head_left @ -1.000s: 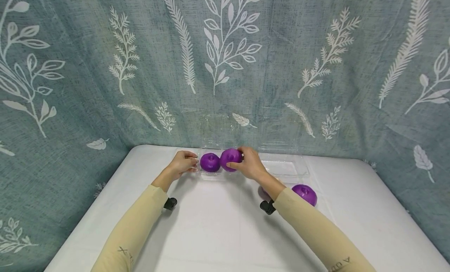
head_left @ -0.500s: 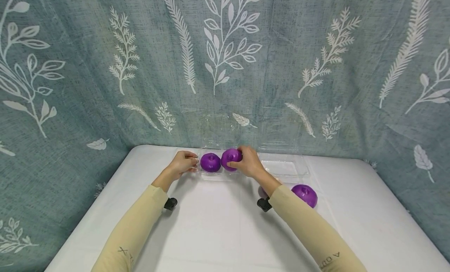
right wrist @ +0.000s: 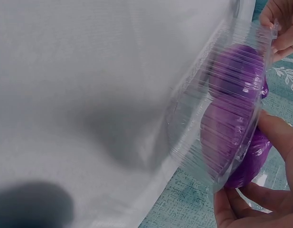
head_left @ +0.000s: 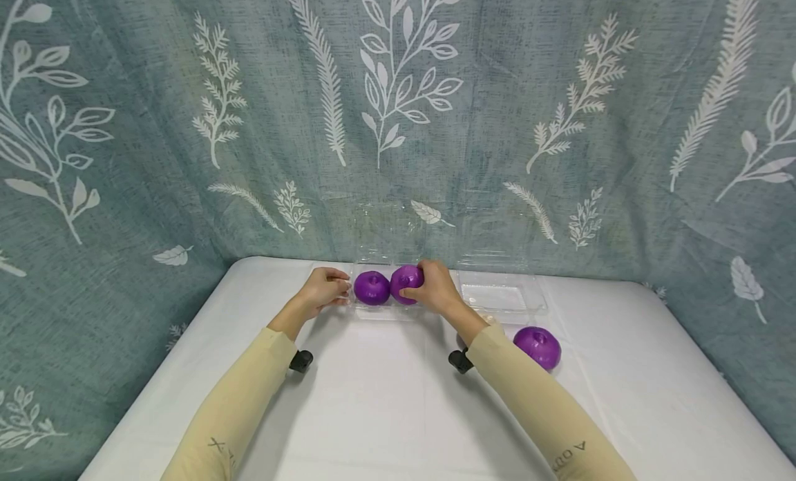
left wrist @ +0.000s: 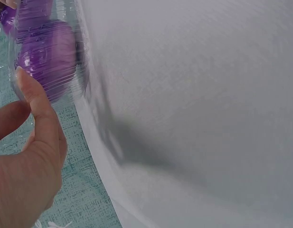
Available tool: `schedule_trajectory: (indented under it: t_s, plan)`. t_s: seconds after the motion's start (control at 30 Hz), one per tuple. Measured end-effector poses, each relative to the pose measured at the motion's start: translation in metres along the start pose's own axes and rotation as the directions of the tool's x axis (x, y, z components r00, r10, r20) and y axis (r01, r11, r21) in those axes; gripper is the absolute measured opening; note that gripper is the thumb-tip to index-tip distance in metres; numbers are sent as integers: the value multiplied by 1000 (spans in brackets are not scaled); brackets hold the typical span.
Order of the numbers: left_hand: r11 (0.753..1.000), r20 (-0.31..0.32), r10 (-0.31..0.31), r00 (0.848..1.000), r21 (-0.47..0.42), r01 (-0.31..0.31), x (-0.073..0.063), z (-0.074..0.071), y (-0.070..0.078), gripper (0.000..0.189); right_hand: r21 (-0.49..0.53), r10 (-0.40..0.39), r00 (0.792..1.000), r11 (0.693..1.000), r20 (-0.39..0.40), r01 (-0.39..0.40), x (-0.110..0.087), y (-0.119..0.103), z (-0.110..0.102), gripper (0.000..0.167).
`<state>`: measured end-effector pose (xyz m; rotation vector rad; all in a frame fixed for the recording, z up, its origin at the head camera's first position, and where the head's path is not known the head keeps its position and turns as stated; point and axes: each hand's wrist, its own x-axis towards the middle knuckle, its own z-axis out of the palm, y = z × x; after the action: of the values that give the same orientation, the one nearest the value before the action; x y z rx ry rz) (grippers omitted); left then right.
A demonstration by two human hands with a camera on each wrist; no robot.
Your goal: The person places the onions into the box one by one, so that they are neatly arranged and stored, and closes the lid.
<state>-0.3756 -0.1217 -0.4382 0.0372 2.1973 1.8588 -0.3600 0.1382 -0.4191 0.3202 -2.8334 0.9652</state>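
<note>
A clear plastic clamshell box (head_left: 385,314) with its lid raised stands near the table's back edge. In it, at the left, sits a round purple onion-like piece (head_left: 372,288) with a small nub. My left hand (head_left: 322,289) pinches the box's left rim; the left wrist view shows thumb and index finger (left wrist: 39,102) at that edge. My right hand (head_left: 438,289) grips a second purple onion-like piece (head_left: 405,285) beside the first. In the right wrist view the thumb (right wrist: 274,130) and fingers span this piece (right wrist: 253,159), which is partly inside the ribbed box wall.
A second clear clamshell box (head_left: 500,298) stands open to the right. Another purple onion-like piece (head_left: 538,347) lies on the white table (head_left: 373,398) near my right forearm, which partly hides something beneath it. A patterned green-blue cloth (head_left: 398,156) hangs behind.
My right hand has shifted slightly left and down with its purple piece, which now sits against the left one. The right forearm has swung a little left. My left hand stays still.
</note>
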Motion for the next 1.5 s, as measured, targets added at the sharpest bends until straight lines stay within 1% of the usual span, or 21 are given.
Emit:
schedule_trajectory:
  t_s: [0.33, 0.53, 0.67, 0.83, 0.93, 1.03, 1.17, 1.27, 1.37, 1.5]
  plan:
    - [1000, -2, 6, 1000, 15, -6, 0, 0, 1, 34, -83, 14, 1000, 996, 9, -13, 1, 1, 8, 61]
    - [1000, -6, 13, 1000, 15, -13, 1, 1, -1, 32, -135, -5, 1000, 991, 20, 8, 2, 3, 12, 63]
    - [1000, -9, 4, 1000, 23, -3, 0, 0, -3, 32, -188, -28, 999, 982, 32, 34, 2, 5, 15, 64]
    - [1000, -8, 3, 1000, 27, -3, 1, 1, -4, 33, -194, -15, 999, 981, 40, 22, 2, 8, 17, 68]
    - [1000, -14, 9, 1000, 26, -8, 1, 2, -2, 32, -169, -3, 999, 986, 39, 10, 3, 7, 15, 69]
    - [999, -19, 13, 1000, 31, -12, -1, 2, 2, 31, -119, 0, 998, 993, 62, 8, 4, 5, 8, 72]
    - [999, -25, 13, 1000, 39, -12, -1, 2, 5, 31, -38, 2, 994, 999, 109, 2, 5, 3, -6, 73]
    - [999, -25, 10, 1000, 35, -9, -1, 2, 4, 31, 5, 10, 993, 1000, 122, -11, 6, 3, -18, 71]
    - [999, -16, 13, 1000, 32, -12, 1, 1, 3, 32, 51, 25, 992, 998, 126, -32, 8, 4, -28, 69]
    - [999, -5, 6, 1000, 36, -6, 2, 0, 2, 33, 114, 71, 989, 990, 129, -86, 15, 6, -39, 69]
